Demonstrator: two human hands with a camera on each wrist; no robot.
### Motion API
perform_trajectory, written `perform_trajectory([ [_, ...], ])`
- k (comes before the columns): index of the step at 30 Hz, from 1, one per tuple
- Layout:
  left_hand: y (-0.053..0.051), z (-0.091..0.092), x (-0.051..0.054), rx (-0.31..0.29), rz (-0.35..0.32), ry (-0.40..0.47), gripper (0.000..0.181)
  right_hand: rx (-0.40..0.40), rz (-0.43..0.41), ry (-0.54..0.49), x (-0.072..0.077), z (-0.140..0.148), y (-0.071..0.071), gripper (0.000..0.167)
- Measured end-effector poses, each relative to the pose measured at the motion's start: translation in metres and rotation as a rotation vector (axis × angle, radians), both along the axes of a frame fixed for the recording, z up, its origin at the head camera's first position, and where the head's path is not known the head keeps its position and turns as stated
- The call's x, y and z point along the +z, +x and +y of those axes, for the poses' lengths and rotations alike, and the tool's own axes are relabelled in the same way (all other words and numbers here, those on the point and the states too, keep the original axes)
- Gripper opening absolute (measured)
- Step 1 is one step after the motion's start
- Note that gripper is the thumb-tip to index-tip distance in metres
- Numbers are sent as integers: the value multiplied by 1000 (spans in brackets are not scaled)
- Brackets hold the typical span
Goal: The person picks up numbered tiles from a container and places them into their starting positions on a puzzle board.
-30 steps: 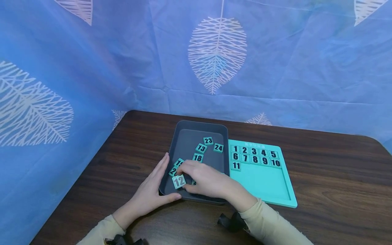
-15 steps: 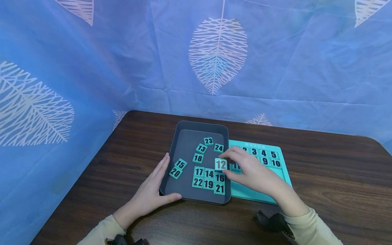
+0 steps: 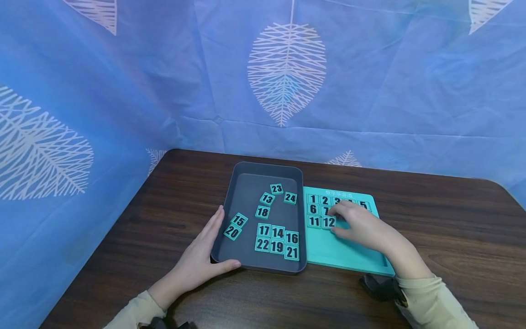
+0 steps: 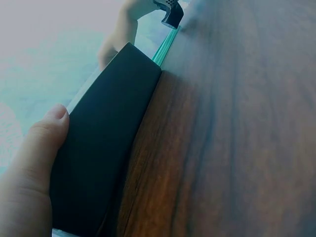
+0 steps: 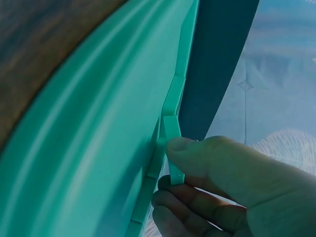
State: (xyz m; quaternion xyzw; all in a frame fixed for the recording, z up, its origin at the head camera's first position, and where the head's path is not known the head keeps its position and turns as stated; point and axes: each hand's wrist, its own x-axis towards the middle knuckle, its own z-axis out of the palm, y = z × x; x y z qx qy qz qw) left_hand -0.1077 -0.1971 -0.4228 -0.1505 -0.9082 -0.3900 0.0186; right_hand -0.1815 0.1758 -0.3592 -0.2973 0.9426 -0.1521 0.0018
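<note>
Tile 12 point(image 3: 328, 222) moved from tray point(image 3: 246, 192) to board point(image 3: 328, 251), right fingers point(image 5: 195, 155) pinching

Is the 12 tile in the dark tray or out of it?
Out: the right hand pinches the 12 tile over the green board, beside the 11 tile.

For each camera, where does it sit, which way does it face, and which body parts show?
Head: worn on the head, facing forward and down at the tray and number board; the left hand, right hand and sleeves show.
Left wrist: on the left wrist, looking along the tray's side and the table; the left thumb is close, part of the right hand beyond.
Right wrist: on the right wrist, looking low across the board toward blue cloth; right-hand fingers pinch a tile.
Shared by head and left wrist: tray, table, both hands.
</note>
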Motion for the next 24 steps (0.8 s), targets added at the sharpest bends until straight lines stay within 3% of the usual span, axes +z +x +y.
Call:
perform_trajectory([
  [24, 1, 0, 1, -8, -21, 23, 109, 5, 23, -21, -10, 2, -4, 27],
])
